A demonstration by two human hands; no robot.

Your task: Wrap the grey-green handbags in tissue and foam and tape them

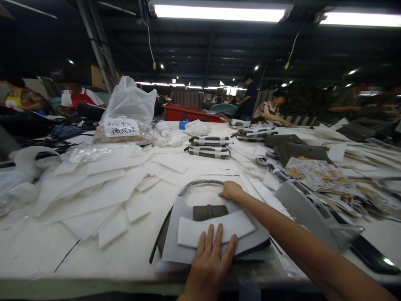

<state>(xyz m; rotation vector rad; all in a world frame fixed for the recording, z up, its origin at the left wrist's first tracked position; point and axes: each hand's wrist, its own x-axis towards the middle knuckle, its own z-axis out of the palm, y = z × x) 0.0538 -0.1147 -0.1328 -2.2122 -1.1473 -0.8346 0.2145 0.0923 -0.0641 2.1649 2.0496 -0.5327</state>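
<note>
A dark olive handbag (161,234) lies on the white table near its front edge, with pale grey sheet covering (171,248) over its front. An olive strap tab (209,212) shows through an opening in that covering. Across the bag rests a white padding sheet (216,230), and my left hand (211,259) presses flat on it with fingers spread. The bag's arched handle (191,184), wrapped in light material, extends away from me. My right hand (231,191) is closed on the handle's right side; its fingertips are partly hidden.
Loose white sheets (94,192) spread over the left side. Behind stand wrapped handles (209,151) in a stack and a labelled plastic bag (125,113). At right lie a grey covered bag (308,213), a dark phone-like slab (374,255) and paper pieces (322,175). Several people work farther back.
</note>
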